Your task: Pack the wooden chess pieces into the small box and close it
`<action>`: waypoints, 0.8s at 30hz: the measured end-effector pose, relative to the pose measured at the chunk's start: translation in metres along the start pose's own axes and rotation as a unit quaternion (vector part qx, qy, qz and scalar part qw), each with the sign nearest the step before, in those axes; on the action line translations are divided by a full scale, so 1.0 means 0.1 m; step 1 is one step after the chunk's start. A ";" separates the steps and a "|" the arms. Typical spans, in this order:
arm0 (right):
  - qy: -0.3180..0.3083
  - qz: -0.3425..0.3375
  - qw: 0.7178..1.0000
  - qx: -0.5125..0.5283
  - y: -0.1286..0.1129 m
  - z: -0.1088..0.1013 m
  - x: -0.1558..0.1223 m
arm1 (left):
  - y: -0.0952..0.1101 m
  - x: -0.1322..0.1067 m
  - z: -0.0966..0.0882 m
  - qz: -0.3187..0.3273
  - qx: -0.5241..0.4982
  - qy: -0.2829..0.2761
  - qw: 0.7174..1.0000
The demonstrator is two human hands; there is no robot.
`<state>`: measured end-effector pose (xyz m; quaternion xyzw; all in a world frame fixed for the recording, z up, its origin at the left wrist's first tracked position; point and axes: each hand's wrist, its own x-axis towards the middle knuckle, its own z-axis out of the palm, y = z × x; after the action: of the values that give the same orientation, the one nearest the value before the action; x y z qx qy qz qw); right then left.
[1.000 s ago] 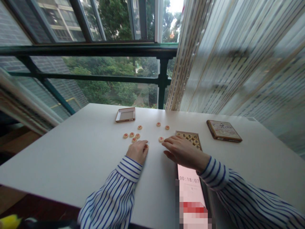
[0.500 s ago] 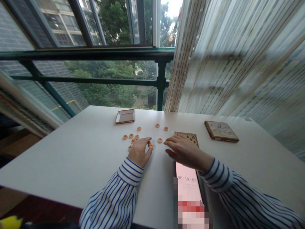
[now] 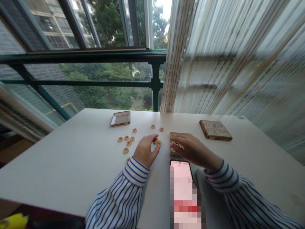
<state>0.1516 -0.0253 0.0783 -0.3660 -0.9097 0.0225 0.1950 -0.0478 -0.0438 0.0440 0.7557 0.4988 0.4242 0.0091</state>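
**At the counter's middle, the left hand carries one piece toward the box**

Near the middle of the white counter [image 3: 71,159], the left hand [image 3: 144,152] has left the scatter of loose pieces [image 3: 126,138]. A second ago it lay flat on the surface beside them. Now it sits further right with a round piece [image 3: 158,142] at its fingertips, just short of the box [image 3: 172,135]. That piece is separated from the others and close to the box's near-left corner.

The left grip is nearly closed, thumb and forefinger pinching the disc by its rim and the other fingers curled under. Whether the disc is clear of the surface I cannot tell. The wrist is low and the striped sleeve runs back toward the body.

The right hand [image 3: 194,149] has moved from the counter in front of the box to lie over it. It is palm down, with bent fingers covering most of the pieces inside. Its grip is hidden, so I cannot tell whether it holds anything.

A phone [image 3: 181,170] lies face up just in front of the box. An empty tray [image 3: 120,118] and a flat case [image 3: 215,129] sit further back.
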 end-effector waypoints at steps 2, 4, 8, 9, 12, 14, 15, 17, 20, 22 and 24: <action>0.008 0.009 1.000 0.007 0.03 -0.01 -0.02 | 0.03 0.04 0.04 -0.004 -0.003 -0.008 1.000; 0.009 0.018 1.000 0.009 0.06 -0.02 -0.03 | 0.05 0.09 0.08 -0.006 -0.005 -0.017 1.000; -0.002 0.030 1.000 0.008 0.10 -0.07 -0.03 | 0.09 0.21 0.17 -0.015 -0.019 -0.027 0.999; -0.004 0.035 0.999 0.007 0.11 -0.09 -0.02 | 0.10 0.23 0.20 -0.018 -0.025 -0.029 0.999; -0.010 0.056 0.998 -0.001 0.15 -0.13 -0.01 | 0.12 0.28 0.32 -0.024 -0.043 -0.029 0.998; -0.009 0.063 0.998 0.000 0.18 -0.15 0.00 | 0.13 0.28 0.41 -0.023 -0.048 -0.022 0.998; -0.008 0.066 0.998 0.002 0.20 -0.16 0.00 | 0.13 0.28 0.45 -0.022 -0.049 -0.018 0.998; -0.001 0.073 0.997 0.006 0.24 -0.17 0.00 | 0.13 0.25 0.52 -0.016 -0.053 -0.006 0.998; 0.015 0.084 0.996 0.010 0.29 -0.15 -0.02 | 0.12 0.20 0.59 -0.007 -0.058 0.026 0.998; 0.020 0.087 0.996 0.022 0.32 -0.12 -0.03 | 0.11 0.17 0.61 0.000 -0.059 0.043 0.997; 0.017 0.088 0.995 0.045 0.35 -0.09 -0.04 | 0.11 0.14 0.62 0.011 -0.056 0.053 0.997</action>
<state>0.1807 -0.0032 0.0786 -0.4362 -0.8683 0.0745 0.2243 0.0030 -0.0135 0.0177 0.7361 0.4654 0.4910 0.0205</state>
